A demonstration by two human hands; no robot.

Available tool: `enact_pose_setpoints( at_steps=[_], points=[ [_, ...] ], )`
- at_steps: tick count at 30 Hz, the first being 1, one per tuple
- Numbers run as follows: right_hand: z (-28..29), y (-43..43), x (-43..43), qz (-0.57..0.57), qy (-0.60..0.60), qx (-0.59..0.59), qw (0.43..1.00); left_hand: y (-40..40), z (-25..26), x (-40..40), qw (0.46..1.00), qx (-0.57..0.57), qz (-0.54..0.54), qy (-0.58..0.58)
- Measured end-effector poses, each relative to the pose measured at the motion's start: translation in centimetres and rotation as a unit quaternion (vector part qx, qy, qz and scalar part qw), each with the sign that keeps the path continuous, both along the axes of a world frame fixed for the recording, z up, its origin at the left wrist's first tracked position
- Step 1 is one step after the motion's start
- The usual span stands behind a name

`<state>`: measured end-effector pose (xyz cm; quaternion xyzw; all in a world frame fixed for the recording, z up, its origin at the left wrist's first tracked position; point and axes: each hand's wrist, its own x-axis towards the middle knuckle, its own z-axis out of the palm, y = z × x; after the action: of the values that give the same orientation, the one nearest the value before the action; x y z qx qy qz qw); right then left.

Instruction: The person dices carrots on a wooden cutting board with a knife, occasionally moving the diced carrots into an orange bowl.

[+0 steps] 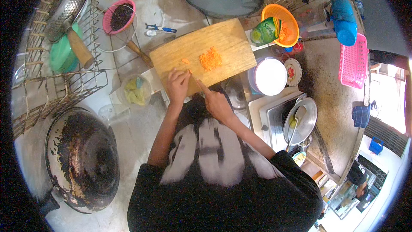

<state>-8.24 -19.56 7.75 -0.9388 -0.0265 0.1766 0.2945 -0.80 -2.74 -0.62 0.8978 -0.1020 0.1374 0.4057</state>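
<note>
A wooden cutting board point(231, 43) lies tilted in front of me. On its lower left edge my left hand point(178, 85) pinches a small orange carrot piece point(190, 71) at the fingertips. My right hand point(217, 103) grips a knife point(195, 79), index finger stretched along it; the handle is hidden in the palm and only a little of the blade shows beside the left fingers. Finely diced carrot point(210, 59) forms a heap at the middle of the board. One flat carrot slice point(185, 61) rests apart, just above my left fingertips.
An orange basket point(294, 16) with a green pouch point(265, 32) stands beyond the board's right corner. A blue-handled peeler point(165, 29) and a wire strainer point(136, 50) lie behind it. To the right are a white-lidded tub point(269, 76) and a pan point(309, 122) on a stove. A blackened wok point(87, 161) sits left.
</note>
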Motion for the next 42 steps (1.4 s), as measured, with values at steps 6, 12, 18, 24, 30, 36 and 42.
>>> enact_pose_setpoints(
  at_steps=[6, 12, 18, 24, 30, 36, 42],
  points=[
    [-0.7, 0.3, -0.2, 0.004, -0.015, -0.042, 0.999, -0.2, 0.4, 0.0, 1.000, 0.006, -0.001, -0.015],
    [-0.3, 0.3, -0.2, -0.006, 0.002, -0.040, 0.999, 0.1, 0.1, 0.0, 1.000, 0.005, -0.010, -0.012],
    [-1.1, 0.3, -0.4, -0.006, -0.024, 0.001, 1.000, 0.1, 0.2, -0.1, 1.000, 0.001, -0.001, 0.003],
    [-0.9, 0.2, -0.4, 0.005, -0.042, 0.010, 0.999, 0.4, 0.1, -0.1, 1.000, 0.009, -0.005, 0.028],
    [-0.4, 0.1, -0.1, 0.009, -0.031, 0.023, 0.999, 0.4, 0.5, -0.1, 1.000, 0.003, -0.011, 0.025],
    [-0.3, 0.6, 0.0, 0.002, -0.007, -0.030, 1.000, 0.1, 1.2, -0.2, 1.000, -0.002, -0.009, 0.012],
    [-0.8, 0.1, -0.3, -0.015, -0.002, -0.041, 0.999, 0.3, 0.5, -0.2, 1.000, 0.012, 0.000, 0.014]
  ],
)
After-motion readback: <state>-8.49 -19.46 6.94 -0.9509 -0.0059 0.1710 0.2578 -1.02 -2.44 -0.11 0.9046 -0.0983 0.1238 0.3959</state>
